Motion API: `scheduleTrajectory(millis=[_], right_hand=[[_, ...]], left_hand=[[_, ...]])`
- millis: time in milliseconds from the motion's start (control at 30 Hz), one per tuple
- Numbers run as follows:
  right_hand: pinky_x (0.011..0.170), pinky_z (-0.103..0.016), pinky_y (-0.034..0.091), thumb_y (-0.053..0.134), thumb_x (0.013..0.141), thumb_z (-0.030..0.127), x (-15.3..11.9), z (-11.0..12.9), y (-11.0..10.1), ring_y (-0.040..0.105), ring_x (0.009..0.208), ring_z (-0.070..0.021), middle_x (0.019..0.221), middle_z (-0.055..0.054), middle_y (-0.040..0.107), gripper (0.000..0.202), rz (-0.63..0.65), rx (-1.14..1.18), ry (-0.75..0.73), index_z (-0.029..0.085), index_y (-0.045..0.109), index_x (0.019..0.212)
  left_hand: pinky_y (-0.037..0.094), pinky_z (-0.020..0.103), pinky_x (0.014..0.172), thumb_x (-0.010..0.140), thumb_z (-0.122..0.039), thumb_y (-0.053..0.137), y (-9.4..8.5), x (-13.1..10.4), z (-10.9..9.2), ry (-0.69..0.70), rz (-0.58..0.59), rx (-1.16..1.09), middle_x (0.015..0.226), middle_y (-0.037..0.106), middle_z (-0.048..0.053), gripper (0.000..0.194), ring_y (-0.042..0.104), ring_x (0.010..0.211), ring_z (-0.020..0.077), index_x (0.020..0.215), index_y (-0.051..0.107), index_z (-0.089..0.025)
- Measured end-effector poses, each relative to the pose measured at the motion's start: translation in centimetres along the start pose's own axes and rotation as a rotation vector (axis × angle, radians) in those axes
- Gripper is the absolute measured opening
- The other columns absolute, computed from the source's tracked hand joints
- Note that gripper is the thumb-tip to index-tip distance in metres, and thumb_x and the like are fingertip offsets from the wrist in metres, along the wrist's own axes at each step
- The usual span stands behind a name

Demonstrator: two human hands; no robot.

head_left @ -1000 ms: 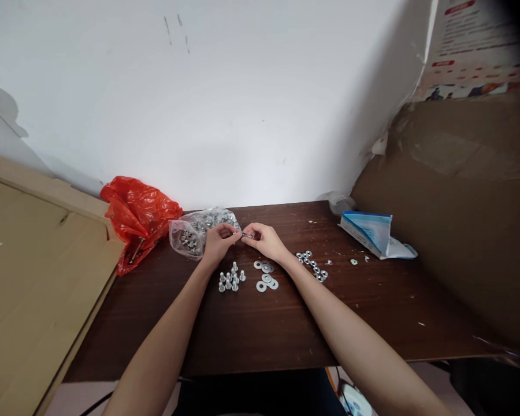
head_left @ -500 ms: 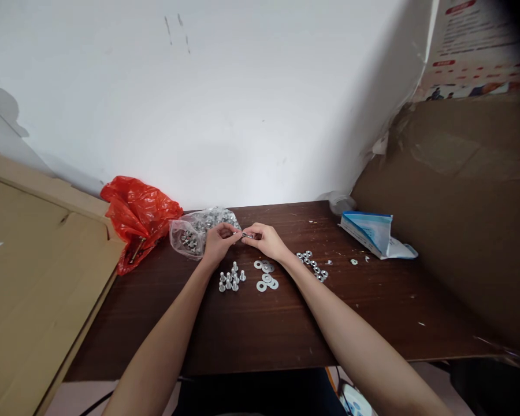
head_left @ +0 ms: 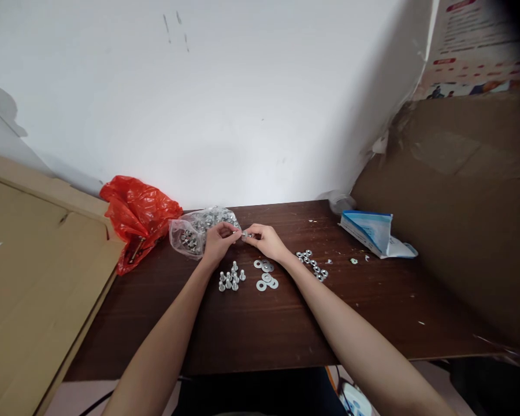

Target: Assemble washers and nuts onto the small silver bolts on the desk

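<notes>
Above the dark table, my left hand (head_left: 219,241) and my right hand (head_left: 266,240) meet fingertip to fingertip, each in a pinch. Between them shows a small shiny nut (head_left: 245,234), held at my right fingertips. My left fingers close on what looks like a bolt, mostly hidden by the fingertips. Nearer me, several silver bolts (head_left: 228,277) stand on their heads below my left hand. Flat washers (head_left: 267,278) lie loosely grouped between my forearms. Several nuts (head_left: 314,264) sit beside my right forearm, which partly covers that group.
Behind my left hand lies a clear plastic bag (head_left: 188,237) of metal hardware, with a red plastic bag (head_left: 138,208) beside it. Cardboard (head_left: 43,277) borders the left, and a large carton (head_left: 450,214) the right. A blue-and-white packet (head_left: 368,231) rests near the carton.
Both hands stay in the same place. The small metal piece between the fingertips has turned and shows more plainly; my right fingers have shifted slightly. The groups on the table are unchanged.
</notes>
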State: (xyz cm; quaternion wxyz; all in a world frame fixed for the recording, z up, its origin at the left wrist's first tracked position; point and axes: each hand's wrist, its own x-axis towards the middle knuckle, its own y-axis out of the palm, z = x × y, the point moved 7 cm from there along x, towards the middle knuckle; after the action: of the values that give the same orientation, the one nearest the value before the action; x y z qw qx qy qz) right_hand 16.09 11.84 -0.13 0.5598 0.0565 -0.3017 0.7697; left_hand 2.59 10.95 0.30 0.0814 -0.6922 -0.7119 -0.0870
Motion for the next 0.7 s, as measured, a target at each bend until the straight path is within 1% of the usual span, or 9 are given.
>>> scheduleTrajectory(millis=[167, 267, 367, 533, 700], right_hand=[[0.059, -0.024, 0.036, 0.059, 0.079, 0.028, 0.02, -0.24, -0.17, 0.049, 0.062, -0.0117, 0.071, -0.001, 0.060, 0.016, -0.031, -0.009, 0.011, 0.015, 0.069, 0.078], [0.058, -0.023, 0.036, 0.058, 0.079, 0.029, 0.04, -0.46, -0.24, 0.048, 0.060, -0.0114, 0.068, 0.000, 0.059, 0.017, -0.052, -0.016, 0.029, 0.014, 0.067, 0.078], [0.056, -0.023, 0.035, 0.058, 0.078, 0.028, 0.04, -0.53, -0.30, 0.046, 0.057, -0.0109, 0.064, 0.001, 0.056, 0.016, -0.066, -0.031, 0.044, 0.015, 0.066, 0.078], [0.058, -0.023, 0.037, 0.057, 0.077, 0.026, -0.04, -0.43, -0.57, 0.048, 0.058, -0.0114, 0.067, 0.000, 0.059, 0.015, -0.096, -0.046, 0.061, 0.015, 0.066, 0.083], [0.058, -0.022, 0.037, 0.057, 0.077, 0.026, -0.10, -0.13, -0.62, 0.048, 0.059, -0.0115, 0.067, 0.000, 0.058, 0.015, -0.092, -0.052, 0.065, 0.015, 0.066, 0.083]], left_hand=[[0.044, 0.020, 0.051, 0.057, -0.030, 0.078, 0.06, -0.07, -0.04, -0.008, 0.006, 0.022, 0.069, 0.067, 0.004, 0.025, 0.059, 0.061, 0.0113, 0.066, 0.063, -0.012], [0.046, 0.021, 0.054, 0.059, -0.030, 0.077, 0.04, -0.06, -0.03, -0.015, 0.004, 0.032, 0.066, 0.067, 0.003, 0.023, 0.057, 0.057, 0.0100, 0.069, 0.068, -0.012], [0.049, 0.023, 0.058, 0.062, -0.031, 0.075, -0.06, -0.04, 0.02, -0.033, -0.011, 0.048, 0.063, 0.067, 0.002, 0.022, 0.058, 0.057, 0.0109, 0.073, 0.071, -0.012], [0.053, 0.029, 0.071, 0.063, -0.027, 0.073, 0.09, -0.12, -0.10, -0.037, 0.010, 0.023, 0.077, 0.072, 0.005, 0.021, 0.064, 0.067, 0.0143, 0.078, 0.073, -0.013], [0.052, 0.032, 0.082, 0.060, -0.024, 0.076, 0.20, -0.33, -0.15, -0.041, 0.031, -0.012, 0.088, 0.072, 0.008, 0.022, 0.066, 0.081, 0.0180, 0.078, 0.072, -0.013]])
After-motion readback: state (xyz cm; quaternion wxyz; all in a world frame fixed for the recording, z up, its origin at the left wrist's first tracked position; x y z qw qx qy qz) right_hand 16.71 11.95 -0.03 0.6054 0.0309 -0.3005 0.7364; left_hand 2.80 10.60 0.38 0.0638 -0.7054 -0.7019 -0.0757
